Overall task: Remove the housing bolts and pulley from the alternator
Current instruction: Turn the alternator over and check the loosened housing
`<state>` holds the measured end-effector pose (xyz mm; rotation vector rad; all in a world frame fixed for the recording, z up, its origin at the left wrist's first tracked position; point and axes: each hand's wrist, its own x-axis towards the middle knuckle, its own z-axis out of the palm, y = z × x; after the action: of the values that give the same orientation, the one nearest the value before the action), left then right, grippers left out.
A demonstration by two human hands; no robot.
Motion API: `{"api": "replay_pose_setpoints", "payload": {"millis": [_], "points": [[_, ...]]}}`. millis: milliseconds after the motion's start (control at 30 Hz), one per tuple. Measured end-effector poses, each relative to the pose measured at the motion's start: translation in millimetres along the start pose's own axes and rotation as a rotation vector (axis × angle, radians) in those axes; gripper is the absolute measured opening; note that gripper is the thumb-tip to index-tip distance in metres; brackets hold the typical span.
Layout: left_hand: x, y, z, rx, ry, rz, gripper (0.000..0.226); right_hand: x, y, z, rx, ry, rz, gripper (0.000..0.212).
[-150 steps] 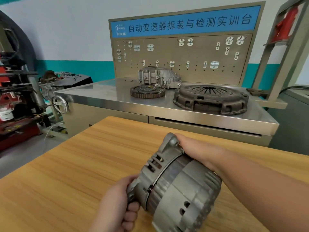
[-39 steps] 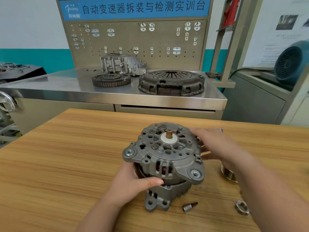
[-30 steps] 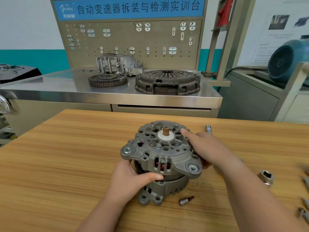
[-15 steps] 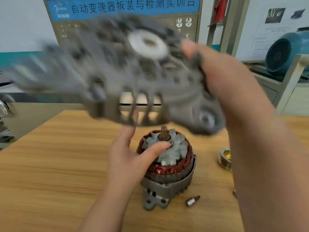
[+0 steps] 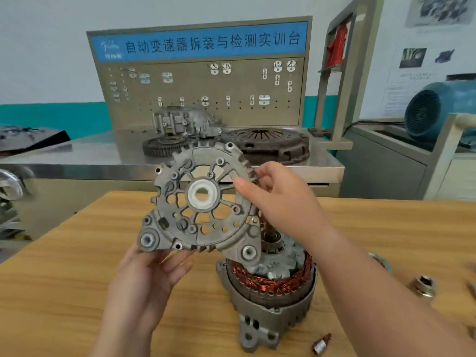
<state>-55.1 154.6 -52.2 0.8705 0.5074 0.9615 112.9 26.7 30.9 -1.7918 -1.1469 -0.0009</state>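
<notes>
The grey front housing cover (image 5: 201, 202) is lifted off and held upright above the wooden table, its outer face toward me. My right hand (image 5: 278, 202) pinches its right rim, thumb in front. My left hand (image 5: 152, 274) supports its lower left ear with relaxed fingers. The rest of the alternator (image 5: 270, 292) stands on the table below right, with copper windings, the rotor and the shaft showing.
A small socket bit (image 5: 320, 343) lies by the alternator's foot. A brass-coloured pulley part (image 5: 422, 286) and blurred loose pieces lie at the right. Behind the wooden table (image 5: 64, 279) stands a steel bench (image 5: 77, 161) with a clutch plate (image 5: 268, 145) and a gear ring.
The cover has come down from close to the camera to chest height and is now steady. My left hand left the rotor and now holds the cover's lower edge.
</notes>
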Motion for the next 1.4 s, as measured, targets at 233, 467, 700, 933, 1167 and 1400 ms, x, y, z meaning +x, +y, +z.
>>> {"api": "replay_pose_setpoints", "payload": {"millis": [233, 467, 700, 933, 1167, 1400], "points": [[2, 13, -21, -0.058, -0.135, 0.049, 0.084, 4, -17, 17, -0.097, -0.159, -0.310, 0.045], [9, 41, -57, 0.507, -0.135, 0.687, 0.041, 27, -23, 24, -0.270, -0.290, -0.399, 0.045], [2, -6, -62, 1.212, 0.270, 0.475, 0.073, 23, 32, -10, -0.346, -0.279, -0.017, 0.049], [-3, -25, -77, 1.499, 0.148, 0.293, 0.053, -18, 87, -35, -0.324, -0.111, 0.201, 0.009], [-9, -22, -54, 1.715, 0.175, 0.189, 0.072, -82, 101, -51, -0.549, -0.634, 0.292, 0.028], [-40, -24, 31, 1.310, -0.241, 0.411, 0.057, -118, 99, -27, -0.604, -0.630, 0.114, 0.023]]}}
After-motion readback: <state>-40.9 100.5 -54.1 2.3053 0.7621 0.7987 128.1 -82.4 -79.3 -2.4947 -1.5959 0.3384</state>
